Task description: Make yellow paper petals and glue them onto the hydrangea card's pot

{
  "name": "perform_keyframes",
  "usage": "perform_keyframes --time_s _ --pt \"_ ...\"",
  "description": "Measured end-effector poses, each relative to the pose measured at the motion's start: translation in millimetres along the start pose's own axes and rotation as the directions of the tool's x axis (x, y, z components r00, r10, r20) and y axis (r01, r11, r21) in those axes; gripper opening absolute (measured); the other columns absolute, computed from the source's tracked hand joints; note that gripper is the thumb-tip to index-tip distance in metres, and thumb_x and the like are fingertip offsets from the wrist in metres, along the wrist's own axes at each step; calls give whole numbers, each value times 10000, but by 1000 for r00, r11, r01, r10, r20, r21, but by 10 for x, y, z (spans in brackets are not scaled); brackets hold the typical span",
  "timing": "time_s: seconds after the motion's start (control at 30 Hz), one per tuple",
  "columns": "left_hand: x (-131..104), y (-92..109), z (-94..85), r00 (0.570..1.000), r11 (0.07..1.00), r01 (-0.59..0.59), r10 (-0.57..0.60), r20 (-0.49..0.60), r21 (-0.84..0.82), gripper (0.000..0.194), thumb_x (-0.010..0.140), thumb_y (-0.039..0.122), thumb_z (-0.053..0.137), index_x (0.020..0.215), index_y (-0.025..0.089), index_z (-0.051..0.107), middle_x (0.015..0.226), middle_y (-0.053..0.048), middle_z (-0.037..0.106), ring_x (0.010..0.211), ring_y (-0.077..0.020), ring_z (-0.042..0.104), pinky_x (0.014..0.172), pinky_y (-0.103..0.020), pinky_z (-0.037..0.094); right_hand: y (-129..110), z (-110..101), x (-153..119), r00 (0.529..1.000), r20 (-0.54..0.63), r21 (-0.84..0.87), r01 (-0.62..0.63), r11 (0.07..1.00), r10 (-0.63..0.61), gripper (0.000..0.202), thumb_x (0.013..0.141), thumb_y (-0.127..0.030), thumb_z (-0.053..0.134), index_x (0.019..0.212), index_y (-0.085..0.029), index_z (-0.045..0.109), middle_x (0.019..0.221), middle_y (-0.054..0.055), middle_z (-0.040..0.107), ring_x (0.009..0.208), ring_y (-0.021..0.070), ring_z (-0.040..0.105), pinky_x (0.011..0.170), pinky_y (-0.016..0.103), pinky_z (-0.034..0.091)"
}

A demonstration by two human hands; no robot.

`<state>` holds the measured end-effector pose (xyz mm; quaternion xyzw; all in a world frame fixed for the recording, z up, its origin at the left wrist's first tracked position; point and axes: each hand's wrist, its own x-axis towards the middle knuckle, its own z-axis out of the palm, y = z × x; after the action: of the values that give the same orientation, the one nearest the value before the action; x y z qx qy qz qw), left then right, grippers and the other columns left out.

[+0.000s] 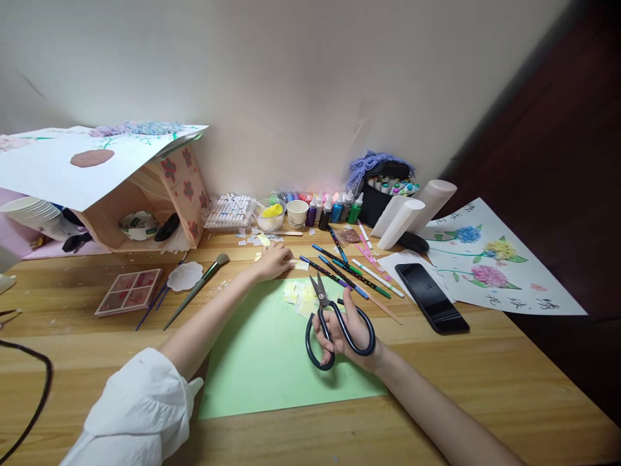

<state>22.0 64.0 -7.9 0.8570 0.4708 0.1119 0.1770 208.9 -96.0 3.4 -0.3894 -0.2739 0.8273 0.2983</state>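
Note:
My right hand (352, 327) holds a pair of black-handled scissors (321, 290), blades slightly parted and pointing away from me over a light green sheet (262, 362). Beneath the blades, small pale yellow paper pieces (301, 296) lie scattered on the sheet. Just past the sheet's far edge, my left hand (275, 261) rests low with its fingers bent together. A pale yellow strip (301, 265) sticks out beside its fingertips, and a second yellow scrap (263, 239) lies behind it. What those fingers grip, if anything, is hidden.
Several markers (361, 278) lie right of the sheet, near a black phone (431, 298) and a flower picture (490, 259). Paint bottles (337, 208) and a paper cup (297, 212) line the wall. At left are a brush (196, 291), a palette (130, 291) and an open box (182, 191).

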Motion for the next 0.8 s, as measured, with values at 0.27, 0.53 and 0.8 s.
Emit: perform_keyframes --time_s 0.27,0.53,0.8 --pt "-532 514 -453 996 891 48 -78 -48 -452 281 826 436 469 790 163 524 792 -18 554 745 -160 496 689 -282 387 42 50 -30 997 -33 -239 58 969 -67 820 662 -873 123 745 -154 509 450 3 534 424 136 552 558 286 470" --pt "-803 711 -357 983 767 152 -183 14 -623 267 760 429 539 756 164 514 702 12 504 630 -118 456 571 -241 342 217 57 -128 965 108 -467 262 845 -239 703 780 -777 163 839 -162 499 549 -25 491 507 105 503 558 242 416" --pt "-818 800 -387 981 742 196 -154 121 -641 253 742 411 552 718 165 500 632 35 430 591 -103 410 542 -232 304 249 7 -69 973 63 -507 221 833 -220 729 731 -818 142 798 -170 470 503 -42 456 447 97 482 492 223 395"
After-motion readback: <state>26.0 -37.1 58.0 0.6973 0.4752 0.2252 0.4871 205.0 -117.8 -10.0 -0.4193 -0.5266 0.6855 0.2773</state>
